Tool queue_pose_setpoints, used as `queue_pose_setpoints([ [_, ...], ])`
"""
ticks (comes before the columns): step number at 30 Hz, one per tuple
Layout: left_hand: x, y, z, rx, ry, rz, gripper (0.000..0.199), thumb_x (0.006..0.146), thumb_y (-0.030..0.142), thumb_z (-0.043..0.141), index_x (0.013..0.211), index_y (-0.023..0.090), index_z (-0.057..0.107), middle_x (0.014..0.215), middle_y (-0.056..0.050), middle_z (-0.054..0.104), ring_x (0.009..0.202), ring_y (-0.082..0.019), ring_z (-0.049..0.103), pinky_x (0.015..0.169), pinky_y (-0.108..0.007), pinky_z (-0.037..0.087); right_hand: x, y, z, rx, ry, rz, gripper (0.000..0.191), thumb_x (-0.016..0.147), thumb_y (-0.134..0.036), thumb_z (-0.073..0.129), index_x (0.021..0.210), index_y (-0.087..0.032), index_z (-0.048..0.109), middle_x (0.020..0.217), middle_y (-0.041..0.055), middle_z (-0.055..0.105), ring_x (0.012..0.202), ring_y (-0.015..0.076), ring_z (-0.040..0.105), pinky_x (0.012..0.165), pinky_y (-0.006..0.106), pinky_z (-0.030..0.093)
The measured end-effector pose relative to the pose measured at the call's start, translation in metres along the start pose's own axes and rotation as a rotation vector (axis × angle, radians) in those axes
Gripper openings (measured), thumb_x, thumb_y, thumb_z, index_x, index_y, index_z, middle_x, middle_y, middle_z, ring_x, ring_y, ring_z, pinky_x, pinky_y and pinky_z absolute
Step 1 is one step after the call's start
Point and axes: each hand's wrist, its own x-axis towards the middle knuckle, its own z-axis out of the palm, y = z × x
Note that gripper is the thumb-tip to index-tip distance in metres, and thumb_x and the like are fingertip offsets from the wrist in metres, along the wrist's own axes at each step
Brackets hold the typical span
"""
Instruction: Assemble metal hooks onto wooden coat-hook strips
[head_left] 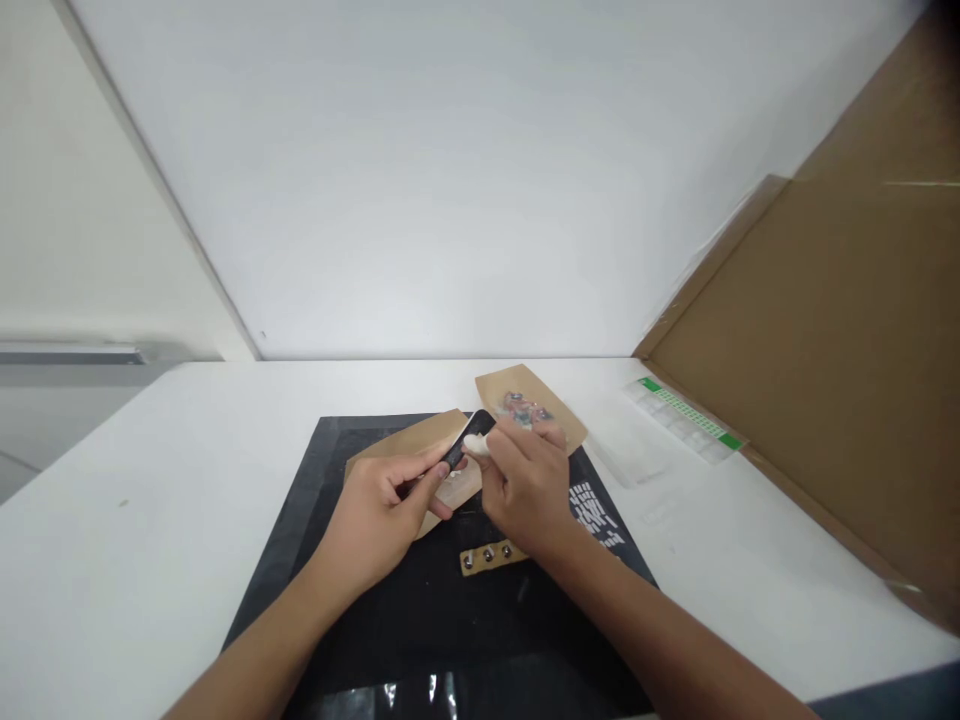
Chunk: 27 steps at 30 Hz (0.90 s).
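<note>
My left hand (382,510) pinches a small black, rounded strip-like object (471,428) above the black mat. Close on its right, my right hand (529,480) has its fingers closed round a small whitish piece (476,446) held against the black object. What the piece is cannot be made out. Under my left hand lies a brown paper packet (409,440) with a clear window. Behind my right hand is a second brown packet (559,398) with small coloured items showing. Below the hands rests a tan strip (480,562) with several dark metal studs.
A black mat (420,640) covers the middle of the white table (135,520). Small white pieces (590,505) lie at its right. Further right are a clear bag with a green label (690,415) and a large brown cardboard panel (847,350). A white wall stands behind.
</note>
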Motion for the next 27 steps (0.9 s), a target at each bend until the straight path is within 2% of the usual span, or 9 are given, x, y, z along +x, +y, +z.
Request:
queue_pose_setpoints([
  [2, 0.0000, -0.0008, -0.0001, 0.012, 0.008, -0.030, 0.035, 0.097, 0.042, 0.064, 0.126, 0.029, 0.078, 0.074, 0.000, 0.081, 0.054, -0.016, 0.071, 0.043, -0.022, 0.042, -0.0011, -0.0002, 0.0010, -0.011, 0.010, 0.031, 0.029, 0.092, -0.009, 0.060, 0.073, -0.023, 0.044, 0.070, -0.0007, 0.059, 0.065, 0.0175, 0.051, 0.073, 0.037, 0.030],
  [4, 0.0002, -0.0006, -0.0006, 0.019, 0.012, -0.041, 0.036, 0.096, 0.043, 0.064, 0.125, 0.028, 0.078, 0.066, 0.001, 0.079, 0.051, -0.015, 0.069, 0.043, -0.022, 0.040, -0.0018, -0.0010, 0.0015, 0.010, -0.036, 0.020, 0.029, 0.092, -0.009, 0.059, 0.073, -0.023, 0.043, 0.069, -0.0010, 0.057, 0.064, 0.0176, 0.050, 0.073, 0.037, 0.030],
  [6, 0.0002, 0.0002, -0.0010, 0.014, 0.016, -0.031, 0.035, 0.096, 0.043, 0.064, 0.122, 0.026, 0.080, 0.066, 0.000, 0.079, 0.051, -0.015, 0.067, 0.044, -0.022, 0.041, -0.0017, -0.0016, 0.0015, 0.039, -0.077, -0.003, 0.029, 0.093, -0.009, 0.057, 0.073, -0.023, 0.042, 0.067, -0.0015, 0.056, 0.062, 0.0171, 0.048, 0.072, 0.036, 0.030],
  [8, 0.0000, 0.0007, -0.0009, 0.020, 0.023, -0.036, 0.036, 0.095, 0.043, 0.064, 0.123, 0.027, 0.080, 0.067, 0.000, 0.079, 0.050, -0.014, 0.066, 0.045, -0.023, 0.042, -0.0006, -0.0012, 0.0014, 0.020, -0.051, 0.029, 0.029, 0.094, -0.010, 0.057, 0.072, -0.023, 0.042, 0.068, -0.0011, 0.056, 0.063, 0.0173, 0.048, 0.072, 0.036, 0.030],
  [13, -0.0011, -0.0019, 0.0011, 0.054, -0.002, -0.079, 0.040, 0.096, 0.044, 0.062, 0.128, 0.027, 0.077, 0.067, 0.000, 0.079, 0.041, -0.012, 0.057, 0.039, -0.022, 0.035, 0.0022, 0.0015, 0.0019, 0.028, -0.077, 0.023, 0.031, 0.095, -0.012, 0.057, 0.071, -0.023, 0.041, 0.068, -0.0010, 0.055, 0.064, 0.0173, 0.048, 0.072, 0.036, 0.030],
  [17, -0.0017, -0.0032, 0.0016, 0.057, 0.007, -0.061, 0.040, 0.097, 0.044, 0.062, 0.130, 0.027, 0.076, 0.071, 0.000, 0.081, 0.047, -0.013, 0.062, 0.044, -0.022, 0.042, 0.0024, 0.0008, 0.0014, 0.027, -0.040, 0.064, 0.029, 0.096, -0.011, 0.056, 0.073, -0.023, 0.042, 0.069, -0.0002, 0.056, 0.066, 0.0181, 0.050, 0.072, 0.036, 0.030],
  [21, -0.0027, 0.0003, 0.0011, 0.053, 0.020, -0.040, 0.040, 0.097, 0.044, 0.062, 0.130, 0.025, 0.076, 0.064, 0.000, 0.078, 0.040, -0.011, 0.055, 0.039, -0.021, 0.035, 0.0018, 0.0003, 0.0009, 0.031, -0.079, 0.019, 0.029, 0.097, -0.012, 0.055, 0.073, -0.023, 0.042, 0.070, -0.0006, 0.056, 0.064, 0.0172, 0.049, 0.072, 0.036, 0.030],
  [24, -0.0031, 0.0041, 0.0016, 0.042, 0.019, -0.068, 0.040, 0.098, 0.043, 0.061, 0.131, 0.025, 0.075, 0.068, 0.000, 0.080, 0.051, -0.013, 0.065, 0.045, -0.021, 0.041, 0.0014, 0.0014, 0.0009, 0.010, -0.048, 0.047, 0.029, 0.098, -0.013, 0.056, 0.075, -0.023, 0.042, 0.072, 0.0002, 0.058, 0.068, 0.0181, 0.053, 0.074, 0.036, 0.030],
  [27, -0.0029, 0.0046, 0.0024, 0.056, 0.012, -0.085, 0.041, 0.097, 0.044, 0.061, 0.131, 0.025, 0.075, 0.068, 0.000, 0.079, 0.048, -0.012, 0.062, 0.046, -0.021, 0.042, 0.0011, 0.0016, 0.0006, 0.040, -0.092, 0.013, 0.029, 0.096, -0.012, 0.055, 0.074, -0.023, 0.041, 0.070, -0.0007, 0.057, 0.065, 0.0172, 0.050, 0.073, 0.036, 0.031],
])
